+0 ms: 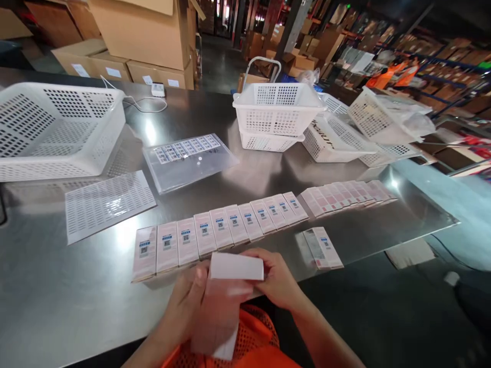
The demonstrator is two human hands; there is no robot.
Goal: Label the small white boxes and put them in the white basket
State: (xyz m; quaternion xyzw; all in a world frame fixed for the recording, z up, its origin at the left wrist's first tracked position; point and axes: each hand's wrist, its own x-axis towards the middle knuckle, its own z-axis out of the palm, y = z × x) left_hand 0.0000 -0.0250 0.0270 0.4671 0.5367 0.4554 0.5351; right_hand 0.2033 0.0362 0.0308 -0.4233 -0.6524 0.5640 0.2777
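Both hands hold a white sheet of paper (226,301) at the near edge of the steel table (46,296). My left hand (184,306) grips its left side and my right hand (278,278) pinches its upper right part. The top of the sheet is folded over. Just beyond the hands lies a long row of small pink-white boxes with blue labels (218,230), packed side by side. A single box (324,248) lies apart to the right of my right hand.
A second row of boxes (347,194) continues to the right. A label sheet (107,204) and a clear folder with labels (187,161) lie left of centre. White baskets stand at left (53,133) and at back (278,115). Cardboard boxes (146,36) stack behind.
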